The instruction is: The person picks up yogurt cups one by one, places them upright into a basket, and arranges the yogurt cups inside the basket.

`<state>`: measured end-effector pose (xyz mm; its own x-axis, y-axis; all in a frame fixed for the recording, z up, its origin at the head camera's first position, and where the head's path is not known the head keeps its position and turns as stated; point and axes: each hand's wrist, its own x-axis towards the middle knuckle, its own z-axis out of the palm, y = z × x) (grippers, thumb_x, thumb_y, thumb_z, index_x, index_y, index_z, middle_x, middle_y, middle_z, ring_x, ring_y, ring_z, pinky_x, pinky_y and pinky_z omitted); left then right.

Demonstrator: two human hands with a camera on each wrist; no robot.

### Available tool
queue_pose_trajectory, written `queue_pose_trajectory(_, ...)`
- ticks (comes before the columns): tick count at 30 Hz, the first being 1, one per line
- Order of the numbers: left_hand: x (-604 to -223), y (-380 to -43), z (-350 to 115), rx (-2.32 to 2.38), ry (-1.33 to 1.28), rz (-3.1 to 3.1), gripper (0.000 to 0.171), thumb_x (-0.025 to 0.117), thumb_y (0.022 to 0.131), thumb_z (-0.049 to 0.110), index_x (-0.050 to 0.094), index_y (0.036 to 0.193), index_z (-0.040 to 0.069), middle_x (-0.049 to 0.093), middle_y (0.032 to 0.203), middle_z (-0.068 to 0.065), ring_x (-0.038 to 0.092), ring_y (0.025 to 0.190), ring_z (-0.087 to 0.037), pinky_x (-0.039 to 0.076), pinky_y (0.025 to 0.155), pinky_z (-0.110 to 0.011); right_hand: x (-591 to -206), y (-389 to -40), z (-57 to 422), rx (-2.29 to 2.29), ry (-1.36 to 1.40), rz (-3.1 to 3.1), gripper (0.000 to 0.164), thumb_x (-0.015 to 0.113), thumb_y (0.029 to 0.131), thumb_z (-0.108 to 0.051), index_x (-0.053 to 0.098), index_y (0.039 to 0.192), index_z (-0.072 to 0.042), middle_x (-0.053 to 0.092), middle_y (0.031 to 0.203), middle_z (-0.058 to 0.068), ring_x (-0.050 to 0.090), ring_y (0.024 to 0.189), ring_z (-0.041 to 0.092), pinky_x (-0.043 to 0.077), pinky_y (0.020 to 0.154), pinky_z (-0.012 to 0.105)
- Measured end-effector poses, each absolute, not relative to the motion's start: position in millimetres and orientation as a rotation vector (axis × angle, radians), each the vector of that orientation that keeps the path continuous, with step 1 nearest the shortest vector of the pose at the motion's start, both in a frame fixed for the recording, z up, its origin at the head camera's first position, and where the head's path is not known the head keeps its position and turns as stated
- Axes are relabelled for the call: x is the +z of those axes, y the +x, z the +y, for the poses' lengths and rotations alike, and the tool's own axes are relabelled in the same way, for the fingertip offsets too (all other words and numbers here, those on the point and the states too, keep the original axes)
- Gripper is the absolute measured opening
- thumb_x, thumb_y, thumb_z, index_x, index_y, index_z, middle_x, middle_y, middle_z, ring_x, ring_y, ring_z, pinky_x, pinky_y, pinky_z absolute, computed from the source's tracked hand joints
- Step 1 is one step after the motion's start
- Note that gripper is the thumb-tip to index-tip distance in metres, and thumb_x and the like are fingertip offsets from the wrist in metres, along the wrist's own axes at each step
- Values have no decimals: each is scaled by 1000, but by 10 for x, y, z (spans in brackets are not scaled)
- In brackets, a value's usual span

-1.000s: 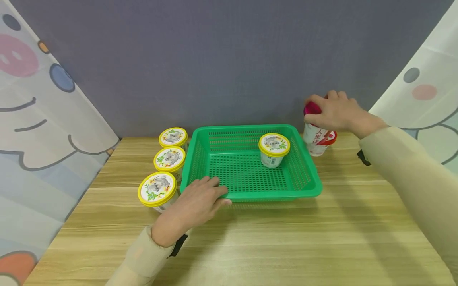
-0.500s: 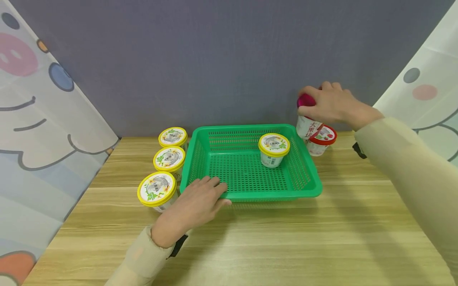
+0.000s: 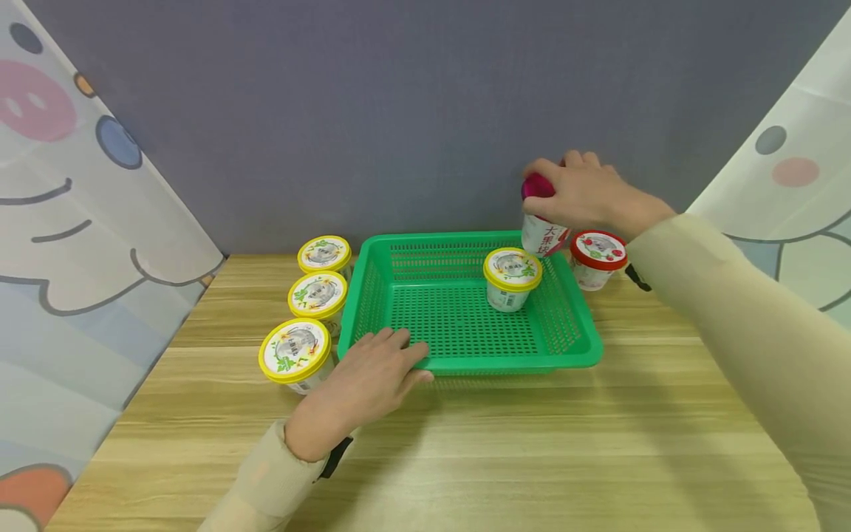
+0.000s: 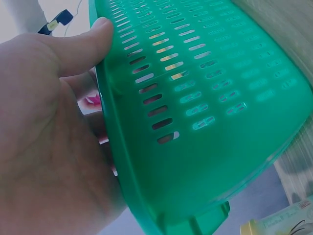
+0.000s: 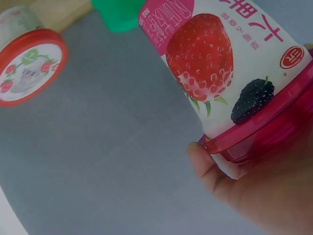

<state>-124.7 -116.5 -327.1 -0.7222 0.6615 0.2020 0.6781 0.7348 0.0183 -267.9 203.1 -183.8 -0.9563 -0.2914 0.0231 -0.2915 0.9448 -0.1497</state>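
My right hand (image 3: 580,193) grips a yogurt cup (image 5: 215,68) by its magenta lid, holding it raised over the right rear rim of a green basket (image 3: 505,362). Strawberry and mulberry pictures cover that cup's white side. My left hand (image 3: 366,380) pinches the basket's near rim at the left, thumb outside and fingers over the edge, as the left wrist view shows. Inside the basket, toward the right, stands one yellow-lidded cup (image 3: 513,270). Just right of the basket a red-lidded cup (image 3: 598,251) stands upright on the table.
Left of the basket, three yellow-lidded cups (image 3: 295,351) stand in a row on the wooden table (image 3: 505,451). A grey panel (image 3: 346,125) rises behind the table. Cartoon-printed cloths (image 3: 80,222) hang on both sides.
My right hand has carried the magenta-lidded yogurt cup leftward, from in front of the red-lidded cup to above the basket's rim. The left hand keeps its place on the basket.
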Motion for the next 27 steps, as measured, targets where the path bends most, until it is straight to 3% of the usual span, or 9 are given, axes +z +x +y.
queue_pose_trajectory(18, -3286, -1247, -1156, -129, -1090, -2731, 24, 63, 100, 38, 57, 90, 17, 41, 79, 2, 38, 70, -18, 36, 63, -30, -1894, -2745, 1656, 276, 543, -3104, 64, 41, 96, -48, 36, 154, -23, 39, 138, 24, 31, 126, 42, 34, 95, 64)
queue_pose_trajectory(27, -3276, -1238, -1152, -131, -1081, -2746, 23, 63, 100, 38, 58, 93, 17, 41, 79, 2, 39, 71, -18, 36, 64, -31, -1939, -2767, 1451, 303, 590, -3081, 58, 41, 96, -46, 41, 150, -24, 43, 132, 19, 33, 121, 38, 33, 96, 60)
